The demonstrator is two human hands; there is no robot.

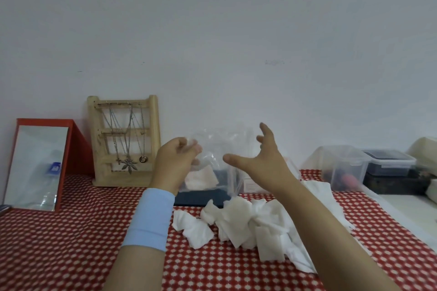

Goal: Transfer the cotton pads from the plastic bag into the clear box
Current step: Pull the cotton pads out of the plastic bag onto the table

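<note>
The left hand (176, 163) pinches the raised plastic bag (220, 143) in its fingers; the right hand (262, 165) is spread, holding nothing. Cotton pads (236, 222) lie heaped at the middle of the bench (71, 231), before what seems the clear box (205, 183). Shaking the bag could scatter pads past the front edge.

Red-checked table (71, 243), scattered cotton pads (236, 222)

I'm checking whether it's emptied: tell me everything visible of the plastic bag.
The plastic bag is thin, clear and crinkled, its edges fading into the wall. It is held up above the checked tablecloth, behind the heap of cotton pads. The left hand pinches its left edge; the right hand is spread open at its right side, contact unclear. Whether pads remain inside cannot be told.
</note>
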